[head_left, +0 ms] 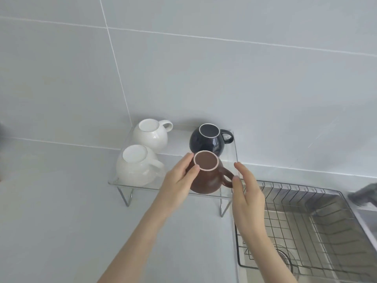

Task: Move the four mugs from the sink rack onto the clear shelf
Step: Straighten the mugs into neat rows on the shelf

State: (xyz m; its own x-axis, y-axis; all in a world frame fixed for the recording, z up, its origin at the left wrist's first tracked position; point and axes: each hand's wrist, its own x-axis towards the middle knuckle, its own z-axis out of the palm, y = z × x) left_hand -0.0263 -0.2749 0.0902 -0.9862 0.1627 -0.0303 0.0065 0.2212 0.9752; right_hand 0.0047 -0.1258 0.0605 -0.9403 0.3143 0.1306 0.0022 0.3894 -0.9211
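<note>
Four mugs stand upside down on the clear shelf [179,139]. Two white mugs are on its left, one at the back [152,133] and one at the front [136,166]. A black mug [210,139] is at the back right. In front of it stands a brown mug [206,176]. My left hand [179,180] touches the brown mug's left side with fingers and thumb. My right hand [246,190] is just right of its handle, fingers spread, thumb near the handle, holding nothing.
A wire rack [306,221] lies in the steel sink [334,231] at the lower right, with no mugs in it. The shelf stands on thin metal legs [127,198] on the pale counter. A tiled wall is behind.
</note>
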